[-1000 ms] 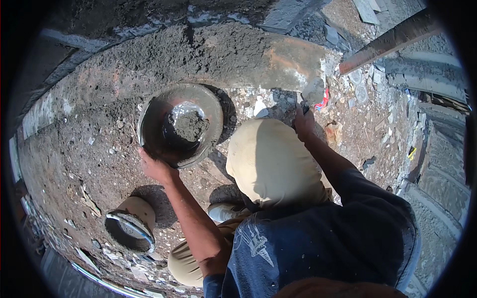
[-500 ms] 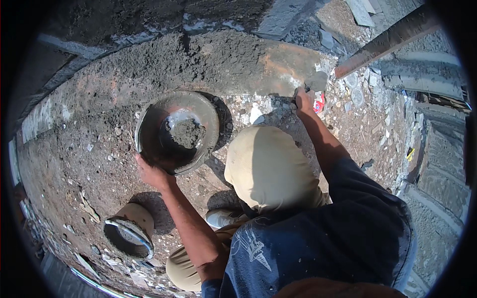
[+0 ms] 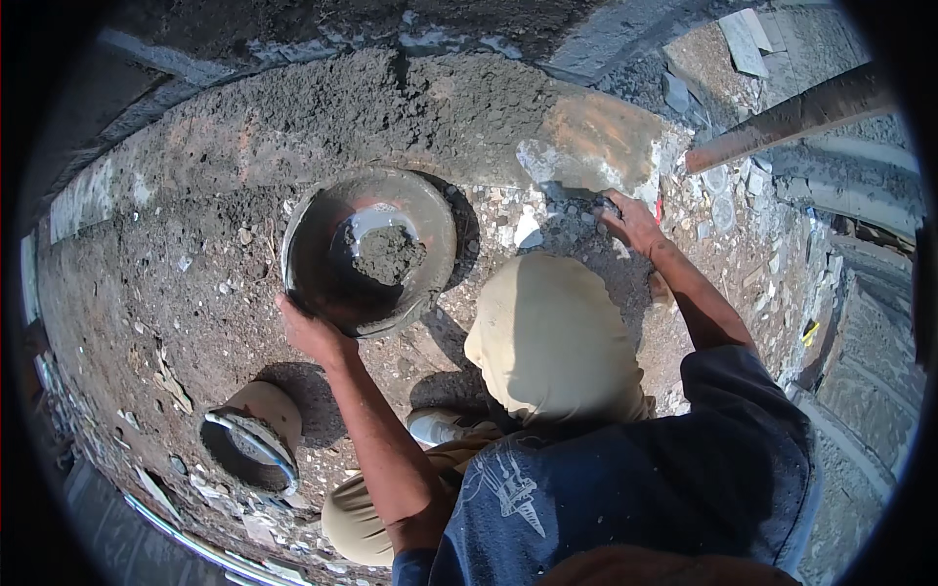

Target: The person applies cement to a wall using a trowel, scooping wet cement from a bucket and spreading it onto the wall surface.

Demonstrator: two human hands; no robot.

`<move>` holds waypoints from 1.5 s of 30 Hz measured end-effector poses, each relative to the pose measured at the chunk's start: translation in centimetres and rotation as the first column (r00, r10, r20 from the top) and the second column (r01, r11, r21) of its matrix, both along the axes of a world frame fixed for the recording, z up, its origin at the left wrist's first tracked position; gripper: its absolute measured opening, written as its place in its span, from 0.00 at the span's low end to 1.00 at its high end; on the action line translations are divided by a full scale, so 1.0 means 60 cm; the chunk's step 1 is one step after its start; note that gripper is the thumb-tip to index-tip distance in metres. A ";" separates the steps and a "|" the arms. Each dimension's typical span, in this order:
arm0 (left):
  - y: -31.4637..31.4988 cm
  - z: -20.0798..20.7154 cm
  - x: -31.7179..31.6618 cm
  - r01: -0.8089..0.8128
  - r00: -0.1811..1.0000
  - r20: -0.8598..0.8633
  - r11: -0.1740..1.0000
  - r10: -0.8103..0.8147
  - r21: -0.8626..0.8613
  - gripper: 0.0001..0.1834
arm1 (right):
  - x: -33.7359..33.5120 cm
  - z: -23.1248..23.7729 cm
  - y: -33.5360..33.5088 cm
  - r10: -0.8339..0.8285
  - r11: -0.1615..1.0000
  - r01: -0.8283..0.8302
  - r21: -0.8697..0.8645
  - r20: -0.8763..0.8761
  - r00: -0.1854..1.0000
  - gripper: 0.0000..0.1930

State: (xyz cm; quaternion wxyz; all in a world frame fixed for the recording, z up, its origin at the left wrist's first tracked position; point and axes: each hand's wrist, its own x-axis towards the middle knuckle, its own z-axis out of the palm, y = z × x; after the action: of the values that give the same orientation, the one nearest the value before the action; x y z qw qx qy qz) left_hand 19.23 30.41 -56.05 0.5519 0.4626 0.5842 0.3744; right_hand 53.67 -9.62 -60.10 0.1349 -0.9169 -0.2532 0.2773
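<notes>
The rim of a round, mortar-stained basin (image 3: 308, 278) is gripped at its near left side by my left hand (image 3: 318, 332). A lump of wet grey mortar (image 3: 389, 256) lies inside, beside a pale wet patch. My right hand (image 3: 635, 225) is closed around the handle of a trowel (image 3: 535, 161), which is mostly hidden by the fingers and shadow. Its pale, shiny blade rests at or just over the near edge of a long flat board (image 3: 596, 127). Rough grey mortar (image 3: 430, 107) covers much of this board, while its right end shows bare orange-brown.
A bucket (image 3: 283, 415) with a blue-white handle stands at the lower left. A dark beam (image 3: 791, 117) slants in from the upper right. Rubble and stone chips (image 3: 723, 230) litter the ground. A rough concrete block edge (image 3: 606, 39) runs along the top.
My right hand has drawn back toward me, and the trowel blade has swung left from the board's right end. My left hand keeps its hold on the basin; the view has shifted slightly.
</notes>
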 end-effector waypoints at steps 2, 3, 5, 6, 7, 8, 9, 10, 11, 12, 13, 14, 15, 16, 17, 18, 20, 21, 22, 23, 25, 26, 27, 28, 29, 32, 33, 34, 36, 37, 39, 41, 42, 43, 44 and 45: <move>-0.006 0.011 0.012 -0.059 0.998 0.021 0.996 0.061 -0.065 0.28 | 0.037 -0.011 0.015 0.201 0.979 -0.201 0.006 -0.084 0.976 0.24; -0.006 0.009 0.013 -0.062 0.998 0.019 0.996 0.064 -0.061 0.28 | 0.060 -0.009 0.041 0.259 0.962 -0.265 -0.071 -0.084 0.962 0.24; -0.005 0.002 0.010 -0.049 0.999 -0.018 0.999 0.048 -0.010 0.27 | 0.113 -0.016 0.104 0.280 0.953 -0.283 -0.107 -0.039 0.959 0.27; -0.004 0.000 0.008 -0.051 0.999 -0.020 0.999 0.051 -0.004 0.27 | 0.145 -0.027 0.135 0.240 0.969 -0.239 -0.065 0.007 0.971 0.30; -0.005 -0.001 0.004 0.039 0.987 -0.160 0.998 -0.030 0.057 0.24 | 0.179 -0.041 0.164 0.258 0.962 -0.254 -0.104 0.036 0.965 0.32; -0.006 0.000 -0.002 0.130 0.949 -0.301 0.986 -0.093 0.105 0.21 | 0.195 -0.048 0.191 0.284 0.952 -0.273 -0.142 0.063 0.957 0.34; -0.006 -0.003 -0.003 0.126 0.949 -0.302 0.986 -0.087 0.110 0.21 | 0.192 -0.052 0.197 0.288 0.951 -0.277 -0.137 0.064 0.956 0.34; -0.008 -0.004 0.001 0.103 0.955 -0.291 0.984 -0.056 0.148 0.23 | 0.189 -0.050 0.206 0.254 0.958 -0.237 -0.160 0.094 0.963 0.34; -0.009 -0.004 0.005 0.082 0.960 -0.278 0.979 -0.027 0.185 0.26 | 0.185 -0.047 0.214 0.218 0.964 -0.193 -0.181 0.126 0.968 0.35; -0.010 -0.002 0.008 0.076 0.961 -0.275 0.978 -0.020 0.192 0.26 | 0.180 -0.045 0.221 0.222 0.964 -0.198 -0.175 0.130 0.966 0.35; -0.010 -0.001 0.011 0.063 0.978 -0.208 0.988 -0.032 0.140 0.26 | 0.168 -0.044 0.226 0.174 0.975 -0.150 -0.164 0.144 0.974 0.35; -0.009 0.000 0.014 0.055 0.989 -0.140 0.995 -0.043 0.086 0.26 | 0.160 -0.042 0.233 0.124 0.983 -0.100 -0.151 0.158 0.980 0.35; -0.006 0.002 0.019 0.058 0.989 -0.138 0.994 -0.045 0.094 0.26 | 0.157 -0.039 0.243 0.120 0.985 -0.097 -0.144 0.160 0.980 0.35; -0.004 0.002 0.022 0.043 0.995 -0.089 0.997 -0.037 0.063 0.26 | 0.155 -0.032 0.252 0.103 0.990 -0.085 -0.115 0.156 0.982 0.35; -0.003 0.002 0.023 0.029 0.999 -0.040 0.999 -0.028 0.031 0.26 | 0.149 -0.028 0.258 0.086 0.993 -0.074 -0.088 0.151 0.985 0.34; -0.005 0.003 0.021 0.033 0.999 -0.040 0.999 -0.032 0.036 0.26 | 0.139 -0.026 0.263 0.082 0.994 -0.070 -0.083 0.151 0.985 0.34; -0.010 0.009 0.024 0.140 0.959 -0.271 0.969 -0.081 0.204 0.27 | 0.131 -0.021 0.275 0.025 0.999 -0.017 -0.049 0.176 0.984 0.34; -0.015 0.009 0.026 0.135 0.960 -0.268 0.969 -0.076 0.209 0.27 | 0.125 -0.017 0.275 0.029 0.999 -0.021 -0.045 0.180 0.983 0.34; -0.021 0.009 0.031 0.111 0.960 -0.276 0.964 -0.041 0.242 0.27 | 0.119 -0.014 0.272 0.034 0.999 -0.026 -0.045 0.193 0.981 0.33; -0.025 0.010 0.034 0.086 0.959 -0.283 0.958 -0.005 0.274 0.27 | 0.115 -0.010 0.269 0.041 0.998 -0.032 -0.045 0.206 0.978 0.32; -0.024 0.018 0.038 0.038 0.975 -0.222 0.978 0.008 0.205 0.27 | 0.109 0.007 0.262 0.053 0.998 -0.043 -0.047 0.230 0.972 0.31; -0.024 0.024 0.041 0.006 0.986 -0.163 0.991 0.015 0.131 0.27 | 0.105 0.017 0.261 0.054 0.998 -0.043 -0.050 0.251 0.967 0.31; -0.028 0.028 0.048 -0.018 0.982 -0.180 0.984 0.051 0.179 0.27 | 0.103 0.027 0.261 0.064 0.997 -0.052 -0.051 0.250 0.966 0.31; -0.024 0.028 0.050 -0.025 0.982 -0.181 0.984 0.058 0.178 0.27 | 0.099 0.045 0.262 0.059 0.998 -0.049 -0.044 0.261 0.963 0.30; -0.021 0.026 0.047 -0.046 0.993 -0.099 0.991 0.059 0.126 0.27 | 0.092 0.060 0.263 0.058 0.998 -0.049 -0.039 0.268 0.962 0.30; -0.014 0.022 0.043 -0.041 0.997 -0.061 0.995 0.046 0.087 0.28 | 0.075 0.103 0.267 0.077 0.995 -0.091 0.034 0.292 0.953 0.29; -0.014 0.021 0.045 -0.032 0.992 -0.120 0.993 0.045 0.110 0.27 | 0.063 0.115 0.271 0.097 0.992 -0.117 0.039 0.333 0.938 0.28; -0.014 0.023 0.052 -0.019 0.983 -0.177 0.991 0.042 0.130 0.27 | 0.043 0.136 0.279 0.102 0.992 -0.120 0.035 0.329 0.939 0.28; -0.013 0.030 0.059 -0.080 0.993 -0.087 0.995 0.086 0.066 0.27 | -0.010 0.180 0.300 0.187 0.975 -0.221 0.032 0.424 0.886 0.25; -0.010 0.028 0.058 -0.067 0.993 -0.098 0.995 0.074 0.071 0.27 | -0.038 0.190 0.307 0.210 0.960 -0.262 0.095 0.372 0.904 0.23; -0.010 0.028 0.061 -0.048 0.992 -0.109 0.996 0.055 0.071 0.27 | -0.091 0.199 0.321 0.334 0.914 -0.388 0.121 0.319 0.887 0.23; -0.012 0.035 0.064 -0.028 1.000 0.014 0.999 0.027 0.040 0.27 | -0.111 0.189 0.327 0.447 0.856 -0.494 0.153 0.262 0.855 0.23; -0.014 0.034 0.070 -0.021 1.000 0.011 0.999 0.021 0.034 0.27 | -0.116 0.175 0.325 0.453 0.849 -0.502 0.164 0.262 0.852 0.21; -0.013 0.033 0.069 -0.061 0.998 0.015 0.998 0.061 0.025 0.27 | -0.124 0.162 0.325 0.465 0.838 -0.516 0.178 0.262 0.846 0.18; -0.010 0.031 0.065 -0.105 0.994 0.018 0.994 0.105 0.019 0.26 | -0.115 0.150 0.318 0.471 0.835 -0.520 0.179 0.256 0.844 0.18; -0.004 0.020 0.051 -0.069 0.997 0.034 0.997 0.068 0.026 0.25 | -0.088 0.138 0.300 0.383 0.852 -0.442 0.282 0.241 0.892 0.20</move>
State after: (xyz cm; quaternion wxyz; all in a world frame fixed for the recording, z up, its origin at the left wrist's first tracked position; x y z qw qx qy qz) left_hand 22.27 30.16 -54.87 0.5420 0.4437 0.5852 0.4085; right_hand 48.38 8.38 -51.83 0.2005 -0.8260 -0.4981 0.1714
